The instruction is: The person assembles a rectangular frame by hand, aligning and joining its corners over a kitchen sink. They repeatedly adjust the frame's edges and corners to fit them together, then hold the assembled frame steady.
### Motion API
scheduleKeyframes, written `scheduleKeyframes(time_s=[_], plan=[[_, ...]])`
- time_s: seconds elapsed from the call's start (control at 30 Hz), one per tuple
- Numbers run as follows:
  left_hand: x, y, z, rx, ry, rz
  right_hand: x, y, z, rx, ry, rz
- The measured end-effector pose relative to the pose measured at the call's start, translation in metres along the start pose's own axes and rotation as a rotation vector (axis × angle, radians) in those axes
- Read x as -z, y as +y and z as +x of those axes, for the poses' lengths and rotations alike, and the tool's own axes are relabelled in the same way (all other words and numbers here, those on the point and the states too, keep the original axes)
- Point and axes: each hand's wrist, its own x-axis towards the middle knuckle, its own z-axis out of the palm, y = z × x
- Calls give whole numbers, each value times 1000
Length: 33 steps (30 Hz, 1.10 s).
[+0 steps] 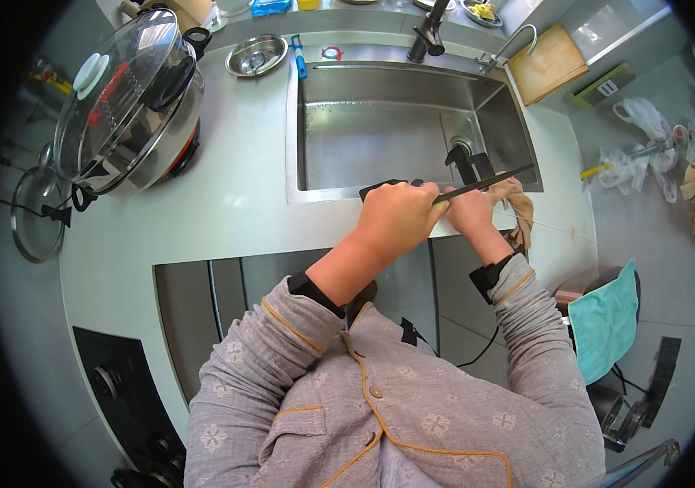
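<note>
Both my hands are at the front edge of the stainless steel sink point(378, 140). My left hand point(396, 213) is closed around a knife point(491, 182), whose dark narrow blade points right, over the sink's front right corner. A black piece point(378, 186) shows past my left knuckles; its shape is mostly hidden. My right hand point(470, 210) is just behind the blade, its fingers largely covered. Close beyond it, a black object point(463, 163) stands over the sink, and I cannot tell whether my fingers hold it. Beside my right wrist a beige cloth point(521, 207) hangs over the counter edge.
At left on the white counter point(244, 207) stands a large steel pot with a glass lid point(122, 91). A steel bowl point(256, 56) and a blue peeler point(299, 58) lie near the sink. Behind are a faucet point(427, 39) and a wooden cutting board point(545, 64).
</note>
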Motion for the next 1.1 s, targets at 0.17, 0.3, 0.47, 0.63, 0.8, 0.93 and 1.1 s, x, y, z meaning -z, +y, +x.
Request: scheduleKeyframes(time_s=[0.17,0.3,0.47,0.63,0.8,0.93,1.1], plan=[[-2,-1,-2,-14,13,-1,-5,0,0,6,18,-9],[2,0,0,8,-22,5,4,8,0,-14,-22,-105],[0,0,-1,1,-7,-4,-8,13,-2,-26,25,-21],[1,1,1,16,-33,4,-20,29,-17,-52,177,114],[4,3,1,18,-71,0,-43,35,-40,-245,290,489],[7,8,0,17,-130,25,-49,48,-38,-349,362,533],[12,9,4,7,-153,78,-49,54,-25,-446,372,550]])
